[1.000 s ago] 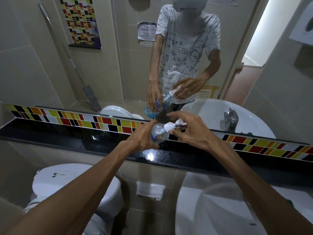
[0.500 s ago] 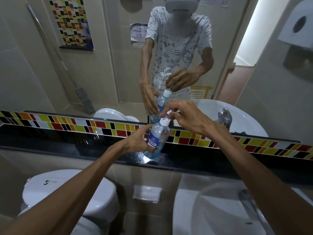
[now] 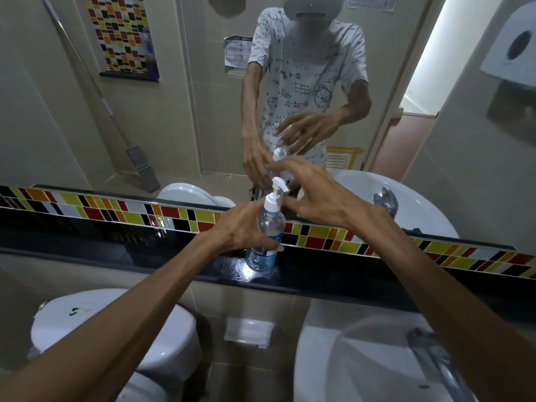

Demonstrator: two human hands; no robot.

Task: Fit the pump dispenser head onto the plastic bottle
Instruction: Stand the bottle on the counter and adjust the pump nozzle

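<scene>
The clear plastic bottle (image 3: 265,236) stands upright near the middle of the frame, its base on the dark glossy ledge (image 3: 116,245) that runs across the picture below the mirror. A blue-and-white label wraps its lower half. The white pump dispenser head (image 3: 275,194) sits on the bottle's neck, collar down over the opening and nozzle pointing right — whether it is screwed fully home cannot be told.

The left hand (image 3: 243,227) comes in from the lower left and grips the bottle's body, thumb across the front near the label and fingers wrapped behind. The right hand (image 3: 316,195) hovers just right of the pump, fingers spread and loosened, holding nothing; its fingertips are close to the collar but look apart from it.

Behind the ledge runs a strip of coloured mosaic tiles (image 3: 174,216), and above that the mirror (image 3: 188,97) fills the upper frame, showing the person's reflection in a patterned white T-shirt — hands and bottle repeated there. At lower left is a white toilet cistern (image 3: 95,320); at lower right, a white washbasin (image 3: 333,367) with a chrome tap (image 3: 432,361).
</scene>
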